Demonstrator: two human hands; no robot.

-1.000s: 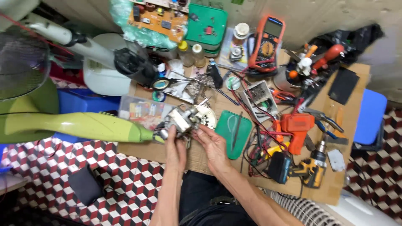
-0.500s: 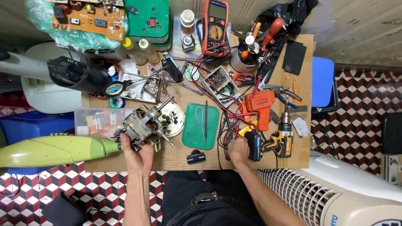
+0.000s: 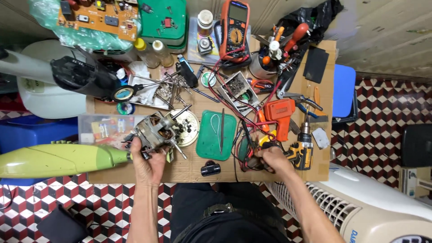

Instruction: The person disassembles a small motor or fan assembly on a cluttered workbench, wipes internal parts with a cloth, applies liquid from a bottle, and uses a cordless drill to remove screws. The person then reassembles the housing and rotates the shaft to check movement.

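Note:
My left hand point(image 3: 146, 163) grips a small electric motor point(image 3: 155, 131) with copper windings and a shaft, holding it tilted just over the cardboard-topped workbench point(image 3: 189, 168). My right hand point(image 3: 272, 158) is closed on a dark tool with red and black wires point(image 3: 252, 158), beside a yellow and black cordless drill point(image 3: 302, 150). A round metal plate with small parts point(image 3: 189, 127) lies right of the motor, and a green tray with tweezers point(image 3: 216, 135) sits between my hands.
An orange multimeter point(image 3: 235, 28), an orange glue gun point(image 3: 280, 114), pliers point(image 3: 302, 101), a circuit board point(image 3: 96, 18), a magnifier lamp point(image 3: 81, 76) and a clear parts box point(image 3: 102, 129) crowd the bench. A white fan body point(image 3: 373, 202) stands at right, a green housing point(image 3: 54, 158) at left.
My right hand has shifted a little right onto the wired tool by the drill. The left hand keeps its hold on the motor.

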